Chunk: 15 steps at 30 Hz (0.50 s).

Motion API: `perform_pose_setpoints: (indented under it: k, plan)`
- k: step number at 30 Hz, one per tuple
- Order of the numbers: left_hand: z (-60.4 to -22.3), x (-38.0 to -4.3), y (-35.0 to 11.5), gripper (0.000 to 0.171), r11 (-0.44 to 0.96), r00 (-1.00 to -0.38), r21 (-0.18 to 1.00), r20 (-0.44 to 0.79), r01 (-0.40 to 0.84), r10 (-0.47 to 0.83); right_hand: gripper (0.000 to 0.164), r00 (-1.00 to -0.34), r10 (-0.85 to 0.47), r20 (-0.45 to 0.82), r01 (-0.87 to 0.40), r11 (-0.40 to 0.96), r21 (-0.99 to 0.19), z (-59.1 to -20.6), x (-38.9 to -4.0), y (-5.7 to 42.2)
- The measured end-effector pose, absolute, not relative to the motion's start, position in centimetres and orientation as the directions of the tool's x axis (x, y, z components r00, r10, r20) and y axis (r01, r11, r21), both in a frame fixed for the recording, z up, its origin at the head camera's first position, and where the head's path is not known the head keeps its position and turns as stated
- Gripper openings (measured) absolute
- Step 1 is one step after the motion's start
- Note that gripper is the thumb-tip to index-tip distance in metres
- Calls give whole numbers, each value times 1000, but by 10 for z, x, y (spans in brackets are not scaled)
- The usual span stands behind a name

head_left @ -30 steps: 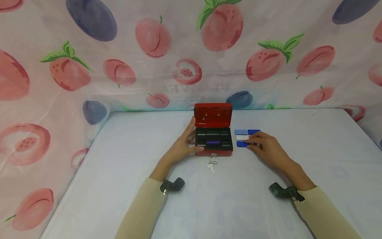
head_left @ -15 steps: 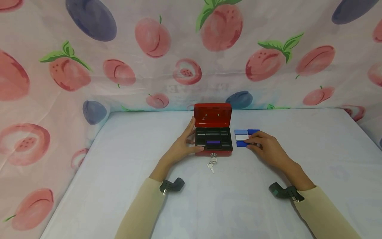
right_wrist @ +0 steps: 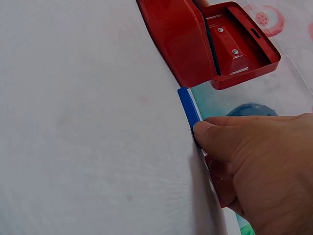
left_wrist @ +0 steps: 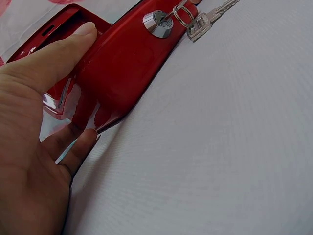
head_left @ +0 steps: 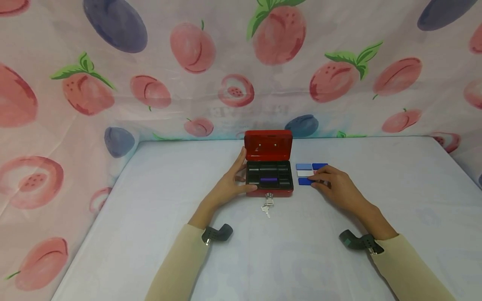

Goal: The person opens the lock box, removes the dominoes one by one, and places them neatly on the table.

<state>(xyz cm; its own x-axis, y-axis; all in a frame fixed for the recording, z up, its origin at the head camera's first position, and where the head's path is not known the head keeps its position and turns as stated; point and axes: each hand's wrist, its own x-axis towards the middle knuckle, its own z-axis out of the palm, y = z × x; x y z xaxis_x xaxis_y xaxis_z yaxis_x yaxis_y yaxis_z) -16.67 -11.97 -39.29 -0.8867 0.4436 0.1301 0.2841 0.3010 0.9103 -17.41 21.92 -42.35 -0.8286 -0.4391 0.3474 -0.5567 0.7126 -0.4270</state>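
Note:
A red cash box (head_left: pixel 270 193) stands with its lid up and a black tray (head_left: pixel 254 169) inside. My left hand (head_left: pixel 222 188) holds its left side, thumb (left_wrist: pixel 73 41) on the front rim, other fingers along the side wall. Right of the box lie several flat rectangular tiles: a light blue tile (head_left: pixel 303 166), a dark blue tile (head_left: pixel 320 166), a white tile (head_left: pixel 304 172) and a near blue tile (right_wrist: pixel 188 107). My right hand (head_left: pixel 339 188) pinches that near blue tile at its right end. A reddish piece (right_wrist: pixel 222 186) shows partly under the right hand's fingers.
A purple-blue piece (head_left: pixel 269 179) lies in the tray's front compartment. Keys (head_left: pixel 266 209) hang on a ring from the front lock (left_wrist: pixel 158 23). Behind the white-covered table (head_left: pixel 241 259) rises a fruit-patterned cloth (head_left: pixel 233 50).

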Motion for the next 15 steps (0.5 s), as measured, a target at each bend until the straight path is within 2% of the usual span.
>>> perform_pose_setpoints:
  k: [15]
  plan:
    - [-391, -165, -119, 102, 316, -891, 908, 118, 275, 438, 21, -831, -440, 340, -552, 719, -422, -423, -173, 218]
